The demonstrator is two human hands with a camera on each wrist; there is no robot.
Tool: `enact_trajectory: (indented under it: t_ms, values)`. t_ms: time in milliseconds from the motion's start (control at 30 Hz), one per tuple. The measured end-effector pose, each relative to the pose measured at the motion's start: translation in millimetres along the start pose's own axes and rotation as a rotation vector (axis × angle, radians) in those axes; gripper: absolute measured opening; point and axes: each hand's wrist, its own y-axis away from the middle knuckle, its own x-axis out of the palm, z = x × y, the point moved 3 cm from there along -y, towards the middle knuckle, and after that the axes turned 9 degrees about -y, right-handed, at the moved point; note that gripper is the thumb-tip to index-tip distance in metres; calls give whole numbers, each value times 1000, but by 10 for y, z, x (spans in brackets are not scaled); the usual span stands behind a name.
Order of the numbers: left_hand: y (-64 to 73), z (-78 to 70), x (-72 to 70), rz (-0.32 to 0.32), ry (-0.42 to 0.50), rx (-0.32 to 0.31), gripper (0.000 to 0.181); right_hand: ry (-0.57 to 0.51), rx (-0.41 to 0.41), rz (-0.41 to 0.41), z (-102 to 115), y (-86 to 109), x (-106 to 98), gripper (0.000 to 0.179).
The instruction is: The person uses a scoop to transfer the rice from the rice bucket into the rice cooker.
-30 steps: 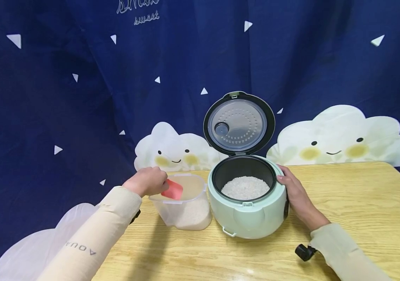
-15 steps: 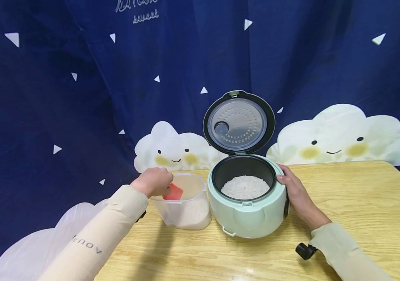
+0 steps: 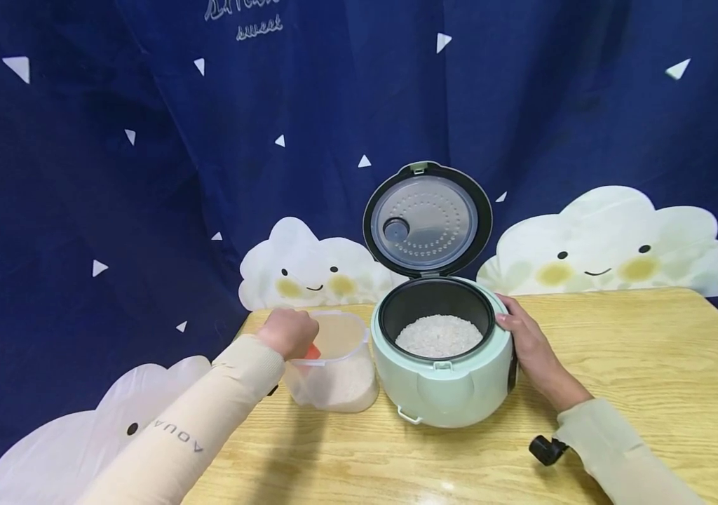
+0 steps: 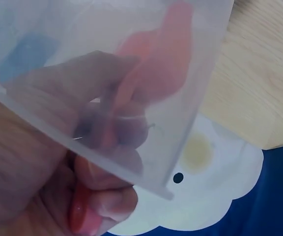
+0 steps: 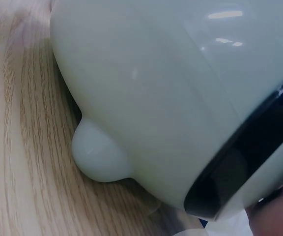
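My left hand (image 3: 289,332) grips the handle of a red plastic scoop (image 4: 166,61) and reaches over the left end of a clear plastic container (image 3: 348,389). Through the container's wall, the left wrist view shows the scoop's bowl and my curled fingers; in the head view, the hand covers most of the scoop. White rice fills the container's lower part. To its right stands a mint green rice cooker (image 3: 441,400), its lid (image 3: 437,217) raised and white rice (image 3: 439,337) in its dark pot. My right hand (image 3: 532,354) rests against the cooker's right side, thumb at the rim.
Both vessels stand on a wooden table (image 3: 637,365). A dark blue curtain (image 3: 308,91) with white triangles and smiling clouds hangs behind. Container and cooker sit close side by side, and the open lid leans back toward the curtain.
My left hand has moved right and slightly down with the scoop, which sinks lower into the container and shows less in the head view. My right hand and the cooker stay put.
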Motion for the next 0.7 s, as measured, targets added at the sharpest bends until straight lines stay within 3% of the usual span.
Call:
enact_trajectory:
  t_ms: [367, 533, 600, 700]
  values:
    - [-35, -73, 8, 113, 33, -39, 37, 0, -32, -2, -10, -5, 1, 53]
    - [-107, -161, 107, 197, 53, -70, 35, -24, -54, -2, -11, 9, 27, 52]
    - [-141, -171, 148, 224, 50, -62, 34, -23, -54, -1, -7, 8, 29, 52]
    - [-192, -158, 174, 214, 31, -31, 33, -11, -40, -5, 3, 5, 8, 53]
